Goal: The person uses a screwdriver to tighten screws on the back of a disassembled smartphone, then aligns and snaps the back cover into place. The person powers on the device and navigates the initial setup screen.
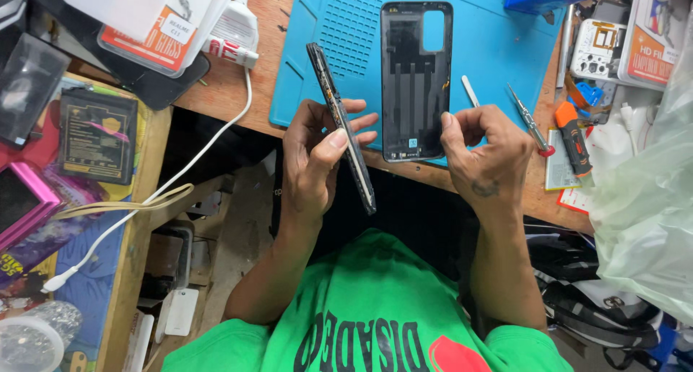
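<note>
My left hand (314,159) grips a dark phone body (339,123) edge-on, thumb along its side, tilted over the table's front edge. My right hand (485,152) hovers just right of it, fingers curled and pinched, touching the lower right edge of a black phone back cover (415,80). That cover lies inside-up on a blue work mat (491,47). Whether the right fingers hold anything small is not visible.
A small screwdriver (529,119) and a white pry tool (470,90) lie on the mat's right part. An orange-handled tool (574,137), boxes and parts crowd the right. A white cable (216,137) hangs at left, beside a phone battery (97,134) and packages. A plastic bag (650,199) bulges at right.
</note>
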